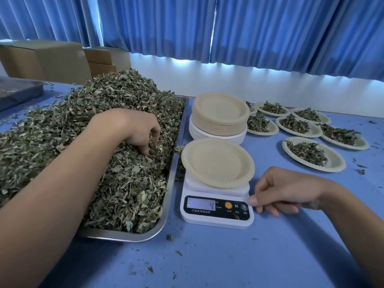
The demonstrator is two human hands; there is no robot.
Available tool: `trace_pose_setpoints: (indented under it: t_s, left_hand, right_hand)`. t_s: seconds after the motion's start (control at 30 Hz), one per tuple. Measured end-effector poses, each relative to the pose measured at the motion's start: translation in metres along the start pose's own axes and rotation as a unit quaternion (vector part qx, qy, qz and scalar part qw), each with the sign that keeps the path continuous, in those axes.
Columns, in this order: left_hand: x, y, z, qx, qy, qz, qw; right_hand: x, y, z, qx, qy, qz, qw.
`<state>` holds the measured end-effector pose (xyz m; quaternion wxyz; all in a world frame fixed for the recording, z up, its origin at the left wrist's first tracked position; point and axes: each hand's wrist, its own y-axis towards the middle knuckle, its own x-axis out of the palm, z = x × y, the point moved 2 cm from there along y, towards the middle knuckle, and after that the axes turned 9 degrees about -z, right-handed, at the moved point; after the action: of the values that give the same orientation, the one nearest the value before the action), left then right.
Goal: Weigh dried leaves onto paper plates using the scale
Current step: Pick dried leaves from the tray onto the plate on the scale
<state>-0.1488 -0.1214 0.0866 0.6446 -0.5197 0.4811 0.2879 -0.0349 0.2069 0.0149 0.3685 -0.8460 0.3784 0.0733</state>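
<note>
A: Head view: left hand (141,132) fingers curled into the dried leaves (128,194) in the tray (124,238), clutching a clump.
B: Target?
A: Empty paper plate (218,162) on the scale (216,217), at 4 o'clock from that hand, just beside the tray. Right hand (284,190) curled, empty, thumb at the scale's 3 o'clock edge.

The left hand (137,129) digs curled fingers into the dried leaves (124,183) heaped in a metal tray (116,236) on the blue bench (228,256). Just right of the tray, an empty paper plate (218,163) sits on the white scale (216,219), whose display reads 4, and the right hand (278,190), fingers curled, touches the scale's right edge with one fingertip. Behind the scale stands a stack of plates (220,113), with filled plates (311,152) further right
</note>
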Motion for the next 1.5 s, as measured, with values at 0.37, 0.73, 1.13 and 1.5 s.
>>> trace_pose_setpoints:
  t_s: [0.37, 0.73, 1.13, 1.5]
  left_hand:
    - [0.01, 0.002, 0.012, 0.015, 0.033, -0.046, 0.998]
    - [-0.002, -0.007, 0.012, 0.054, 0.014, 0.044, 0.997]
    - [-0.021, -0.019, 0.023, 0.105, -0.135, 0.234, 0.957]
    - [0.006, -0.01, 0.071, 0.253, -0.264, 0.12, 0.923]
  right_hand:
    - [0.003, 0.01, -0.006, 0.034, 0.011, -0.032, 0.999]
    - [-0.037, 0.011, 0.036, -0.068, 0.243, 0.222, 0.942]
    - [-0.038, 0.017, 0.038, -0.06, 0.24, 0.27, 0.931]
    - [-0.04, 0.019, 0.041, -0.062, 0.223, 0.269, 0.935]
